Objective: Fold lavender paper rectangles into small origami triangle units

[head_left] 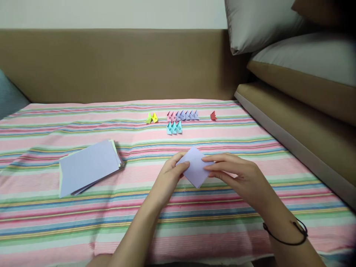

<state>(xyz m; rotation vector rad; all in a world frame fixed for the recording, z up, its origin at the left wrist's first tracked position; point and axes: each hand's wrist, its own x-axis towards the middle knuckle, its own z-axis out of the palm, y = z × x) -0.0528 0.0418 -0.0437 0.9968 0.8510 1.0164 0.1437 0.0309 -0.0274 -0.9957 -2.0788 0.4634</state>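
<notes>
A small lavender square of folded paper is held up between both hands, turned so that it looks like a diamond. My left hand pinches its left corner, thumb on top and fingers behind. At the right corner, the fingers of my right hand rest on the paper's face; its thumb is hidden. Beyond the hands stand small folded paper pieces: yellow ones, a row of pink and lavender ones, turquoise ones and a single red one.
To the left lies a stack of paper sheets, lavender on top, on a striped cloth. A brown backrest runs along the far side. Grey and brown cushions are piled on the right, and a blue cushion shows at the left edge.
</notes>
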